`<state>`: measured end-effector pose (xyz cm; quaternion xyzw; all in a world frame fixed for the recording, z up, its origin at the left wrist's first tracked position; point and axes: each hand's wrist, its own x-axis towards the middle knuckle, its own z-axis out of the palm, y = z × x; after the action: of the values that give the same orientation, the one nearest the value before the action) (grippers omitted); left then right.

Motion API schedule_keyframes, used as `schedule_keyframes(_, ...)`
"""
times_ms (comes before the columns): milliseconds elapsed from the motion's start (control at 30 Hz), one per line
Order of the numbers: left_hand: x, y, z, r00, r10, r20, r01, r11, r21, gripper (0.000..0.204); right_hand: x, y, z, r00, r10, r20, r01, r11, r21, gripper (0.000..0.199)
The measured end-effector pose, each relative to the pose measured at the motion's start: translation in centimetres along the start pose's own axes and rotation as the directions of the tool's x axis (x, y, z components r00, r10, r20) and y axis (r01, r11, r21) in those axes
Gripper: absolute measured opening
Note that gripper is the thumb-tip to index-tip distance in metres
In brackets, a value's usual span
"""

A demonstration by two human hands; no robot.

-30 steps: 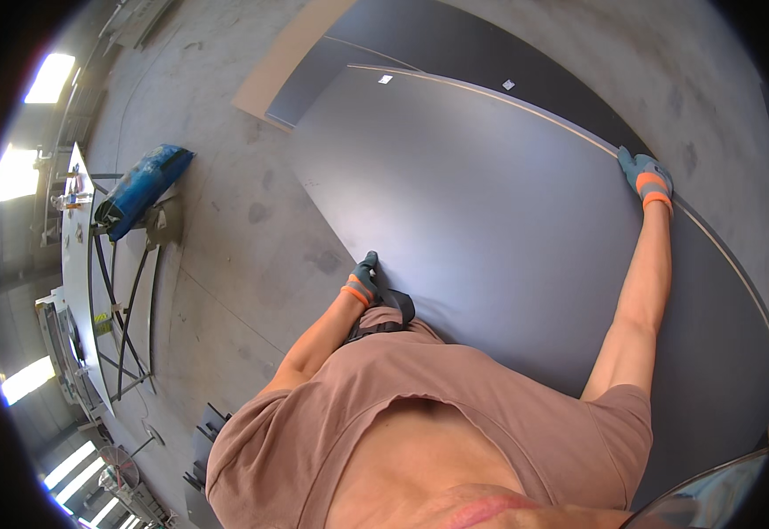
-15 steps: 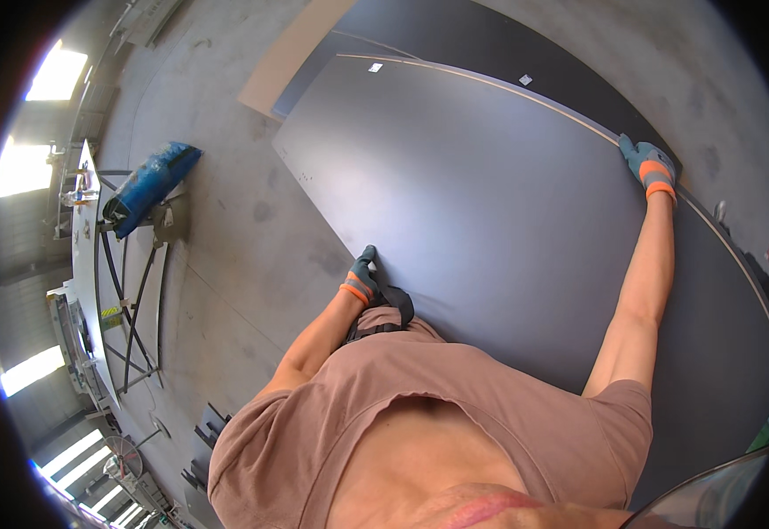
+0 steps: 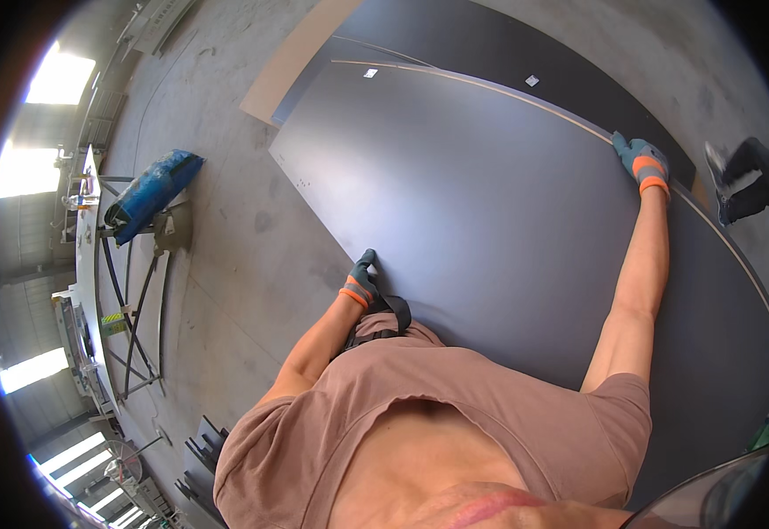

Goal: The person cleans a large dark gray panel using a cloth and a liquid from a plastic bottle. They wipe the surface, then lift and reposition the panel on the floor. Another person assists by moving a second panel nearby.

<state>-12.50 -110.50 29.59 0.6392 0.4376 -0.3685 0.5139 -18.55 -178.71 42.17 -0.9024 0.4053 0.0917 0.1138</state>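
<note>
A large flat dark grey panel stretches out in front of me, with a pale far edge and a small white label near its far left corner. My left hand, in a grey-green glove with an orange cuff, grips the panel's left edge close to my waist; its fingers are partly hidden under the panel. Reaching far out to the right, my right hand, gloved alike, is closed over the panel's far edge. Another dark panel lies below and beyond it, showing a second white label.
A tan board shows beneath the panels at the far left. Left on the concrete floor stands a metal-framed table, with a blue bundle beside it. A floor fan is at lower left. Another person's leg shows at the right.
Another person's legs and shoes have come into view at the right, beyond the panels. The panel and my right hand have shifted slightly left in the picture. Both hands keep their hold.
</note>
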Motion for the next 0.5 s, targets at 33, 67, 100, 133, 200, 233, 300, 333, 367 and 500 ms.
schedule_keyframes(33, 0.2, -0.6, -0.4, 0.991, 0.116, 0.06, -0.121, 0.987, 0.102, 0.095, 0.0, 0.0, 0.0, 1.0, -0.002, -0.006, 0.002, 1.0, -0.013, 0.072)
schedule_keyframes(67, 0.1, -0.8, -0.1, 0.985, 0.15, 0.088, -0.161, 0.978, 0.135, 0.095, 0.1, 0.3, 0.0, 1.0, 0.003, 0.0, -0.003, 1.0, -0.012, 0.072)
schedule_keyframes(100, 0.0, -1.0, 0.2, 0.976, 0.185, 0.117, -0.203, 0.965, 0.164, 0.095, 0.3, 0.7, 0.1, 1.0, 0.008, 0.006, -0.008, 1.0, -0.011, 0.072)
schedule_keyframes(133, 0.1, -1.0, 0.6, 0.984, 0.149, 0.1, -0.162, 0.978, 0.131, 0.099, 0.5, 1.0, 0.1, 1.0, 0.014, 0.013, -0.014, 1.0, -0.011, 0.072)
schedule_keyframes(200, 1.3, -1.5, 0.1, 0.994, 0.074, 0.075, -0.075, 0.997, 0.01, 0.092, 0.5, 0.7, 0.4, 1.0, -0.002, 0.019, 0.003, 0.997, -0.071, 0.072)
schedule_keyframes(233, 2.2, -1.9, -0.7, 0.997, 0.035, 0.074, -0.029, 0.997, -0.078, 0.083, 0.5, 0.3, 0.5, 1.0, -0.012, 0.025, 0.014, 0.995, -0.099, 0.072)
schedule_keyframes(300, 2.1, -1.4, 0.9, 0.995, -0.036, 0.089, 0.051, 0.984, -0.172, 0.076, 0.0, 0.4, 0.1, 0.999, 0.034, 0.014, -0.033, 0.998, -0.06, 0.07)
schedule_keyframes(333, 0.5, -1.1, 2.4, 0.994, -0.067, 0.087, 0.082, 0.978, -0.19, 0.077, -0.2, 0.5, 0.2, 0.998, 0.059, 0.012, -0.059, 0.997, -0.044, 0.07)
schedule_keyframes(367, 3.2, -2.0, -0.3, 0.995, -0.05, 0.09, 0.069, 0.972, -0.223, 0.079, -0.2, -0.1, 0.2, 0.999, 0.035, 0.006, -0.035, 0.999, -0.019, 0.069)
schedule_keyframes(500, 1.8, -1.7, 2.1, 0.979, -0.119, 0.167, 0.17, 0.925, -0.338, 0.081, -0.1, 0.4, -0.2, 0.992, 0.096, 0.08, -0.092, 0.994, -0.053, 0.069)
